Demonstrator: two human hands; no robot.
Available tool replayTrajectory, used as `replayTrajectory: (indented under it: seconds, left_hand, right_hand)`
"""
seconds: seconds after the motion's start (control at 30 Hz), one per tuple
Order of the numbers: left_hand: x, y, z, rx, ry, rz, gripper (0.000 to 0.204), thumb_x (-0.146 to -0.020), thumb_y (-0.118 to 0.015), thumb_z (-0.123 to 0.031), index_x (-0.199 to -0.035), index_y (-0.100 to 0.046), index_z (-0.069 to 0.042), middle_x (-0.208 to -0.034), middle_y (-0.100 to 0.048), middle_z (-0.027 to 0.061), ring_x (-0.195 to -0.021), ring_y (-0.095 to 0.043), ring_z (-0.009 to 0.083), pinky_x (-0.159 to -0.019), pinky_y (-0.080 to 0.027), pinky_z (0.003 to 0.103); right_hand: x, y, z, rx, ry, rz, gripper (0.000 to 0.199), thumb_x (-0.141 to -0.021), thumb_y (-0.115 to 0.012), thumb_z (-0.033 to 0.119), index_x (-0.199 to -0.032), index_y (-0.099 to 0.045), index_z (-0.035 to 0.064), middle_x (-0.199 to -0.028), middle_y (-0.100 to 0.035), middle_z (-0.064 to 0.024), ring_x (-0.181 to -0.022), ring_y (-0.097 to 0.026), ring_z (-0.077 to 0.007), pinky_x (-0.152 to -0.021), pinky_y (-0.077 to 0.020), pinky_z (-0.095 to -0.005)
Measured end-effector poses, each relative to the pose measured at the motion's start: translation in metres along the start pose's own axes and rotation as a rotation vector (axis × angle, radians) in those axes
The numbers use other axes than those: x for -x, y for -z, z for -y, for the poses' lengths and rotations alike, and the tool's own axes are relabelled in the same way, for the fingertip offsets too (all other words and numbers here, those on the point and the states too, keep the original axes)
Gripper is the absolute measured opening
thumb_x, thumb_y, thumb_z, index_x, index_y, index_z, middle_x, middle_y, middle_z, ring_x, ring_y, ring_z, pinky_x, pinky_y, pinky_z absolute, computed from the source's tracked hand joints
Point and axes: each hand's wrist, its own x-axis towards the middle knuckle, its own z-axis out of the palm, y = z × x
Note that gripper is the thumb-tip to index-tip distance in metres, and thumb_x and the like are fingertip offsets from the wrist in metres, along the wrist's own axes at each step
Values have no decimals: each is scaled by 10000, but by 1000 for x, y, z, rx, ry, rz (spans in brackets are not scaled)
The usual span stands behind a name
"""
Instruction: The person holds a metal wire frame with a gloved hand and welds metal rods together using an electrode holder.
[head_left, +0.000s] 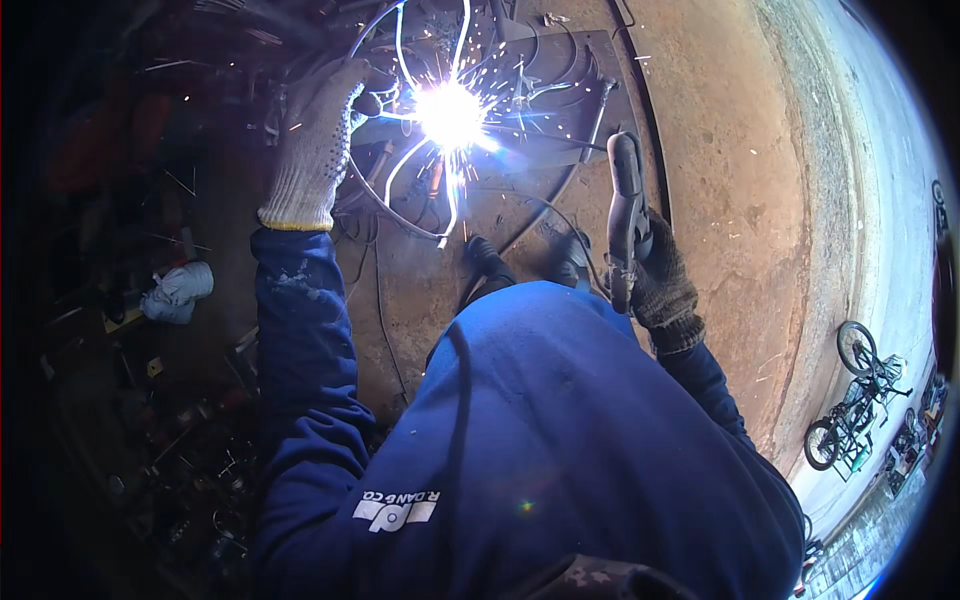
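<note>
Left hand [315, 145], around 10-11 o'clock: fingers curled by the bent-rod frame [391, 172], can't tell if gripping. Right hand [668, 290], 3 o'clock: wrapped round the welding holder [626, 200].

1. Left glove [318, 150]: pale ribbed knit, matt, dark dots.
2. Right glove [668, 305]: dark knit, matt.
3. Jacket [560, 420]: blue cloth, creased sleeves.
4. Bent rods [443, 240]: metal, finish lost in glare.
5. Electrode holder [623, 210]: matt, scuffed.
6. Ground [730, 200]: rough, matt.

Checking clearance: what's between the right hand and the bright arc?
Head view: the welding holder gripped by the right hand, then its thin rod toward the bright arc; a long-handled tool lies beneath.
</note>
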Motion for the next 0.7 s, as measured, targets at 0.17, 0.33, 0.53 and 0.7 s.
replayTrajectory:
  seconds: [0.17, 0.33, 0.53, 0.7]
  left_hand:
    - [-15, -3, 15, 196, -29, 90, 285, -955, -619, -228, -1113, -681, 0, -1014, -688, 59, -863, -631, 132, -787, -507, 278]
    - [-20, 2, 22, 78, -105, 160, 386, -990, -530, -324, -1026, -713, 14, -961, -714, 80, -852, -608, 121, -770, -483, 273]
    - [-16, -5, 18, 109, -105, 105, 326, -978, -552, -296, -956, -740, -30, -870, -708, 23, -753, -572, 72, -677, -441, 237]
    - [-9, -6, 7, 97, -83, 125, 318, -973, -555, -277, -947, -733, -14, -896, -695, 42, -794, -569, 95, -740, -463, 250]
  right_hand:
    - [7, 3, -36, -363, -93, -35, 532, -941, -652, 108, -1407, -398, 148, -1046, -609, -122, -834, -658, -224, -608, -567, -341]
    - [12, 6, -37, -292, -119, -24, 712, -888, -689, -9, -1472, -338, 199, -1084, -600, -131, -891, -654, -251, -691, -594, -388]
    - [14, 3, -41, -361, -152, -21, 778, -840, -734, -16, -1483, -332, 157, -1092, -607, -112, -938, -652, -234, -724, -595, -391]
    - [11, 3, -30, -278, -157, -10, 824, -786, -792, 15, -1470, -337, 81, -1166, -590, -94, -999, -631, -202, -814, -571, -350]
